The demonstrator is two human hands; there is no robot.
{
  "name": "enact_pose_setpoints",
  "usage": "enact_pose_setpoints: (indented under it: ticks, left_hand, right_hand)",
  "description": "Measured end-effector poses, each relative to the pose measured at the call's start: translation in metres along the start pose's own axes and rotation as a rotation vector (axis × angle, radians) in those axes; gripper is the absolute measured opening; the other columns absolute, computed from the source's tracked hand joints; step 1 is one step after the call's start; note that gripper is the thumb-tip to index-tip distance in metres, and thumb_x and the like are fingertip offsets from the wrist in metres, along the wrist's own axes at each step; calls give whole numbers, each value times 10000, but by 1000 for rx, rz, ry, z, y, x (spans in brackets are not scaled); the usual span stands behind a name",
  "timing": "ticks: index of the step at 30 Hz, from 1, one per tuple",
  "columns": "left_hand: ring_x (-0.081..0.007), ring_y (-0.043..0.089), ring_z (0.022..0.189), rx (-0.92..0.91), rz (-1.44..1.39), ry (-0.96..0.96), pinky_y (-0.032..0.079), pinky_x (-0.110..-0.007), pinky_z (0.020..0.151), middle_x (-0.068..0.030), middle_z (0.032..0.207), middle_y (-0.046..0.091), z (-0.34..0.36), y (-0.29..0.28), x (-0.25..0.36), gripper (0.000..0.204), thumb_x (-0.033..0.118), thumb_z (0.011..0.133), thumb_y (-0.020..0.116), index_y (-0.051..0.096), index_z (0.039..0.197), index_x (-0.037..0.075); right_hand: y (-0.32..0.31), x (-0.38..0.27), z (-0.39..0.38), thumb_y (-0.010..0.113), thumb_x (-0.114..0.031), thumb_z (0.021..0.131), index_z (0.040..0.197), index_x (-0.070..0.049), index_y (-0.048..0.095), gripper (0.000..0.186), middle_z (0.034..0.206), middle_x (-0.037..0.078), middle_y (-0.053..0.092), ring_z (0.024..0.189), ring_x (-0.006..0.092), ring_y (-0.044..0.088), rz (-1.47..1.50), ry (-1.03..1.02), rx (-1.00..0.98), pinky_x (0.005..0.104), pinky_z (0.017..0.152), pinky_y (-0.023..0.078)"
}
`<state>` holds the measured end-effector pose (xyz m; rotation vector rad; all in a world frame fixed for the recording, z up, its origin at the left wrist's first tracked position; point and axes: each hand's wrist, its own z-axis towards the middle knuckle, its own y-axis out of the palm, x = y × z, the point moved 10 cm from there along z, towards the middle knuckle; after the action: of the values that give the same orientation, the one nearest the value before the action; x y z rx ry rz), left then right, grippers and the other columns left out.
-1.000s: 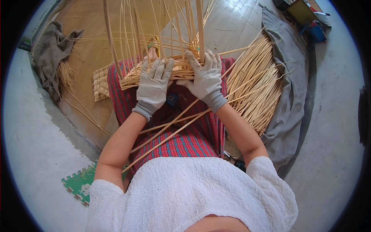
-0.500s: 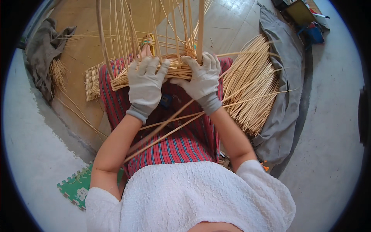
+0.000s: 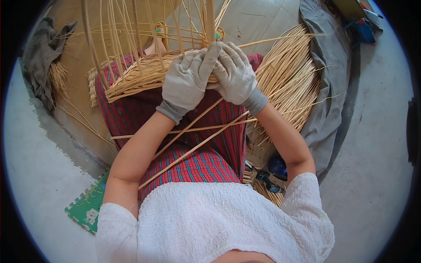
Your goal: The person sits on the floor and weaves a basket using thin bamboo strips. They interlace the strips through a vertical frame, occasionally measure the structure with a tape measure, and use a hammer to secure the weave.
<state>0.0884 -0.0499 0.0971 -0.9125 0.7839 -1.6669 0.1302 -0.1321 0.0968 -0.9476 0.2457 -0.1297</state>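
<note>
A partly woven wicker basket [image 3: 139, 75] lies across my lap, its pale stakes fanning upward and away from me. Both my hands wear pale grey work gloves and meet at its right end, beside a thick corner stake [image 3: 210, 22]. My left hand [image 3: 183, 83] closes on the woven edge, its thumb and forefinger against that stake. Bent over the corner from the right, my right hand [image 3: 237, 75] touches the left one. Its fingers wrap the weave there; the gloves hide the exact strand held. Loose willow rods [image 3: 193, 153] cross below my wrists.
A large bundle of rods [image 3: 291, 79] lies to the right on a grey cloth [image 3: 326, 83]. At the left sit another dark cloth [image 3: 37, 57] and a smaller bundle [image 3: 58, 76]. A green foam mat [image 3: 85, 210] is at lower left, and a dark blue object [image 3: 277, 167] beside my right elbow.
The basket has shifted left and tilted. My left hand has slid along the edge toward the right corner, so my hands, apart before, now touch. The loose rods below have moved.
</note>
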Motion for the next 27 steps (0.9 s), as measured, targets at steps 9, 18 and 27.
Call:
enact_pose_setpoints:
  ticks: [9, 18, 27]
  left_hand:
    - [-268, 653, 1137, -10, -13, 33, 504, -417, 991, -89, 1272, 675, 2, 0, -1, 785, 251, 863, 697, 422, 1588, 125]
    - [-313, 621, 1181, -102, -134, -10, 457, -432, 1065, -132, 1271, 646, -7, -8, 0, 967, 202, 821, 782, 277, 1639, 95]
    - [-324, 560, 1321, -142, -64, -141, 424, -427, 1140, -166, 1364, 603, -12, -13, 1, 902, 203, 865, 756, 287, 1619, 44]
  right_hand:
    - [3, 6, -8, 813, -424, 746, 1280, -86, 655, 651, 1319, 170, 654, 1248, 372, 616, 6, 57, 50, 522, 1114, 447]
    - [-39, 67, 25, 592, -285, 1051, 1286, -58, 655, 333, 946, 155, 773, 856, 304, 763, 659, 375, 60, 364, 779, 612]
    - [3, 110, -43, 551, -267, 1094, 1366, -3, 610, 383, 1136, 105, 704, 1044, 194, 665, 951, 1028, 639, 356, 934, 561]
